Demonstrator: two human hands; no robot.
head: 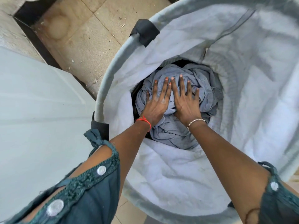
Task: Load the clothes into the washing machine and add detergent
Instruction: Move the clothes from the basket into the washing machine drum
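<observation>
Head view, looking down into a laundry basket [103,88]. Both arms reach forward and downward from the near edge, forearms converging toward the basket's bottom. The left hand [156,103] lies palm-down on a crumpled grey-blue garment [202,88], fingers extended and slightly spread, thumb pointing left; it is flat and unclenched, pressing on the cloth rather than gripping it. The right hand [184,102] lies just beside it, also palm-down with fingers straight and fanned, thumb out to the right; it too is flat on the fabric, not closed around anything. The index fingers of the two hands nearly touch. A red thread [144,121] circles the left wrist and a beaded bracelet [195,122] the right wrist. Teal sleeves [97,196] with white buttons cover the upper arms at the near edge.

The garment is bunched in folds at the bottom of the basket, filling most of the visible floor; a dark gap shows at its far and left margins. The basket has a pale fabric lining [169,172] that rises on all sides around the hands, a padded grey rim, and black tabs [145,33] where the rim meets the frame at the far left and near left.

Left of the basket stands a white appliance top [37,110], its identity unclear from this angle. Beyond it, tiled floor [90,29] with scattered debris extends to the far left.
</observation>
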